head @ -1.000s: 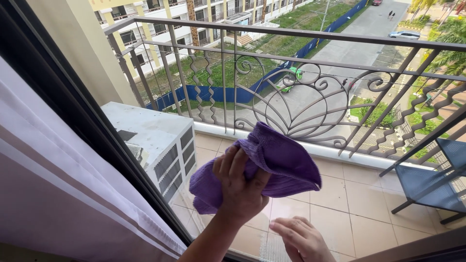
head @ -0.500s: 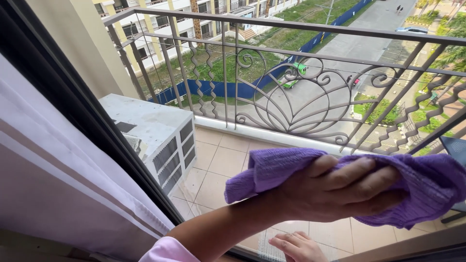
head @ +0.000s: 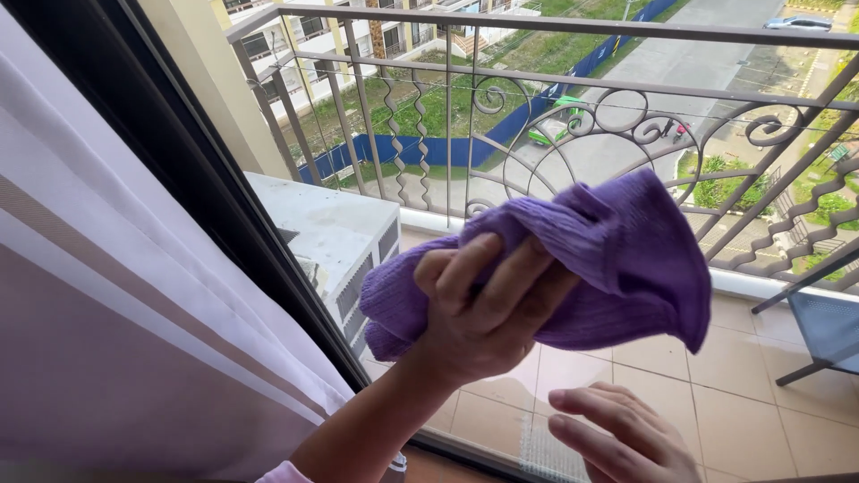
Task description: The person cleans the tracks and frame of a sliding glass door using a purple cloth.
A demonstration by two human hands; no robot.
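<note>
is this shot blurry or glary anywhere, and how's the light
Head view: even daylight, no harsh glare; the purple cloth and left hand are sharp, the right hand slightly soft at the frame's bottom; the railing bows a little from wide-angle distortion; the curtain sits in dimmer shade.

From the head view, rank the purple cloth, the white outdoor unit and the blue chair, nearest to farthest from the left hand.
1. Purple cloth: gripped in the left hand.
2. White outdoor unit: just left of it, on the balcony.
3. Blue chair: far right edge.
</note>
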